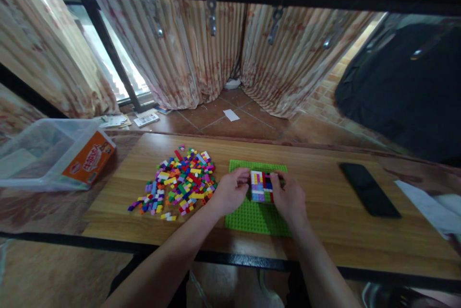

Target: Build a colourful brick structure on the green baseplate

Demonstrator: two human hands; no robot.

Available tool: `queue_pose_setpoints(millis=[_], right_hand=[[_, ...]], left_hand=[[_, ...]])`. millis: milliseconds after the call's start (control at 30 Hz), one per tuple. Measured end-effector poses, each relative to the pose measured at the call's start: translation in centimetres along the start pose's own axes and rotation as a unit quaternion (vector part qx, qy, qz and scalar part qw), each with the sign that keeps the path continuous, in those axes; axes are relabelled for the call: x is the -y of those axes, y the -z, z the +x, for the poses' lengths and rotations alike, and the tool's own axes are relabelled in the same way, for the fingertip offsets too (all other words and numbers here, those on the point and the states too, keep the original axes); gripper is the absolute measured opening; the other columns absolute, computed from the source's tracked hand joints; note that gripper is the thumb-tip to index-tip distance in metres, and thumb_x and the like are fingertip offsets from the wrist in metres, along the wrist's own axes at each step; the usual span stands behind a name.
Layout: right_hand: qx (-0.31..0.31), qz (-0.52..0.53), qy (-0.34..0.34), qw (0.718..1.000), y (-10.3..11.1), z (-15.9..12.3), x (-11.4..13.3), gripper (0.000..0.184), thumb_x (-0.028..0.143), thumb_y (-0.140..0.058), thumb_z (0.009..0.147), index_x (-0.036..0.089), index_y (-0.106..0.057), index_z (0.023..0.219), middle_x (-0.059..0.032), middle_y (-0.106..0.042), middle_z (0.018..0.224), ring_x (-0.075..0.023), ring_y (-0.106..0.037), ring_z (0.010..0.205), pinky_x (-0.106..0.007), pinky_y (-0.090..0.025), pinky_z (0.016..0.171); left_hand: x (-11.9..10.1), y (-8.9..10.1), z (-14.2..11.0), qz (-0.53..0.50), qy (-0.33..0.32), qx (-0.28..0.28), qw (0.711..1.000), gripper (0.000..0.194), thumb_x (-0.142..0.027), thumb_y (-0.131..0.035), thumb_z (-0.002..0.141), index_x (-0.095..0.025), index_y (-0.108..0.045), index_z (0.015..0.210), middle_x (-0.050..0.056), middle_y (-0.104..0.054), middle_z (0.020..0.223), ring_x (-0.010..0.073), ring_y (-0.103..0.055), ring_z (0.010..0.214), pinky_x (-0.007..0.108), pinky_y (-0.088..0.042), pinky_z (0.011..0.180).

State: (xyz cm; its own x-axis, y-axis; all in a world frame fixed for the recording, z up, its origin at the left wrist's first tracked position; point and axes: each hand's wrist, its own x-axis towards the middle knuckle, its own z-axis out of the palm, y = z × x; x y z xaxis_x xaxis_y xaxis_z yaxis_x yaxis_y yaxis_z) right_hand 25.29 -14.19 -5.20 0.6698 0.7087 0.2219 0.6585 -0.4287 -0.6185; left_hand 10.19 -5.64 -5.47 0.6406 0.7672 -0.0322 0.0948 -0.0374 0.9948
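Observation:
A small rectangular build of toy building bricks, in white, yellow, purple, blue, green and red, sits on a green studded baseplate. My left hand has its fingers curled against the build's left edge. From the right side, my right hand grips the build, its thumb and fingers closed over the right edge. That hand covers part of the build's right end. Dark gaps show between the bricks near the right fingers. Left of the baseplate lies a loose pile of bricks in many colours.
A wooden table carries everything. A clear plastic bin with an orange label stands at the left. A black phone lies at the right, with white paper beyond it. Metal clips hang from a dark bar overhead.

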Motion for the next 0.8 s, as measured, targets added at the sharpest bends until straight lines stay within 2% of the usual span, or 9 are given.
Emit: queue_pose_setpoints(millis=[200, 267, 333, 433, 533, 633, 700, 800], right_hand=[[-0.001, -0.026, 0.002, 1.000, -0.2, -0.2, 0.0, 0.056, 0.056, -0.043, 0.090, 0.012, -0.071, 0.110, -0.0170, -0.069, 0.098, -0.0254, -0.060, 0.074, -0.040, -0.046, 0.072], [-0.025, -0.036, 0.016, 0.999, 0.1, -0.2, 0.2, 0.054, 0.054, -0.045, 0.090, 0.013, -0.071, 0.111, -0.0163, -0.068, 0.096, -0.0243, -0.058, 0.070, -0.040, -0.045, 0.068], [-0.064, -0.026, 0.037, 0.997, 0.4, -0.3, 0.7, 0.049, 0.050, -0.048, 0.090, 0.013, -0.071, 0.112, -0.0156, -0.067, 0.097, -0.0226, -0.057, 0.067, -0.039, -0.046, 0.067], [-0.107, 0.024, 0.102, 0.989, 0.5, -1.3, 1.9, 0.038, 0.043, -0.052, 0.091, 0.014, -0.071, 0.108, -0.0146, -0.068, 0.099, -0.0209, -0.059, 0.068, -0.038, -0.049, 0.068], [-0.085, 0.079, 0.213, 0.970, -0.2, -3.5, 3.5, 0.027, 0.037, -0.053, 0.094, 0.019, -0.071, 0.103, -0.0130, -0.069, 0.104, -0.0242, -0.065, 0.088, -0.041, -0.052, 0.082], [-0.014, 0.099, 0.293, 0.951, -1.8, -6.9, 5.4, 0.023, 0.032, -0.052, 0.095, 0.025, -0.068, 0.110, -0.0099, -0.068, 0.112, -0.0258, -0.064, 0.106, -0.046, -0.049, 0.096], [0.024, 0.098, 0.299, 0.949, -3.3, -9.0, 6.9, 0.032, 0.033, -0.052, 0.095, 0.026, -0.061, 0.126, -0.0120, -0.062, 0.127, -0.0279, -0.058, 0.120, -0.050, -0.048, 0.101], [0.058, 0.085, 0.266, 0.958, -5.7, -10.9, 9.0, 0.053, 0.040, -0.050, 0.096, 0.022, -0.043, 0.145, -0.0184, -0.047, 0.146, -0.0329, -0.043, 0.136, -0.058, -0.042, 0.106]], left_hand=[[-0.4, 0.8, -0.5, 0.068, -0.007, -0.021, 0.997, 0.038, -0.005, -0.052, 0.084, -0.015, -0.063, 0.119, 0.010, -0.074, 0.113, 0.0179, -0.071, 0.101, 0.035, -0.057, 0.096], [-0.8, 1.5, -0.7, 0.084, -0.019, -0.033, 0.996, 0.034, -0.010, -0.054, 0.086, -0.015, -0.064, 0.118, 0.011, -0.074, 0.113, 0.0187, -0.071, 0.101, 0.036, -0.057, 0.095], [-1.3, 2.7, -0.8, 0.085, -0.030, -0.050, 0.995, 0.032, -0.011, -0.055, 0.086, -0.014, -0.066, 0.115, 0.012, -0.074, 0.113, 0.0191, -0.070, 0.101, 0.035, -0.056, 0.095], [-2.2, 5.7, -0.7, 0.059, -0.041, -0.099, 0.992, 0.029, -0.009, -0.057, 0.084, -0.014, -0.069, 0.109, 0.011, -0.074, 0.110, 0.0180, -0.070, 0.100, 0.033, -0.056, 0.094], [-2.9, 9.5, -0.7, 0.009, -0.048, -0.186, 0.981, 0.025, -0.009, -0.058, 0.082, -0.014, -0.070, 0.103, 0.008, -0.075, 0.099, 0.0158, -0.070, 0.089, 0.031, -0.057, 0.087], [-3.6, 13.0, -1.0, -0.070, -0.048, -0.292, 0.953, 0.019, -0.014, -0.059, 0.081, -0.013, -0.070, 0.098, 0.005, -0.073, 0.087, 0.0128, -0.068, 0.076, 0.029, -0.058, 0.079], [-4.2, 14.7, -1.3, -0.110, -0.047, -0.340, 0.933, 0.017, -0.015, -0.062, 0.079, -0.013, -0.070, 0.093, 0.002, -0.071, 0.082, 0.0109, -0.066, 0.070, 0.027, -0.057, 0.076], [-4.9, 16.3, -2.1, -0.143, -0.059, -0.383, 0.911, 0.016, -0.017, -0.064, 0.075, -0.013, -0.069, 0.089, 0.000, -0.069, 0.077, 0.0087, -0.064, 0.063, 0.025, -0.057, 0.071]])
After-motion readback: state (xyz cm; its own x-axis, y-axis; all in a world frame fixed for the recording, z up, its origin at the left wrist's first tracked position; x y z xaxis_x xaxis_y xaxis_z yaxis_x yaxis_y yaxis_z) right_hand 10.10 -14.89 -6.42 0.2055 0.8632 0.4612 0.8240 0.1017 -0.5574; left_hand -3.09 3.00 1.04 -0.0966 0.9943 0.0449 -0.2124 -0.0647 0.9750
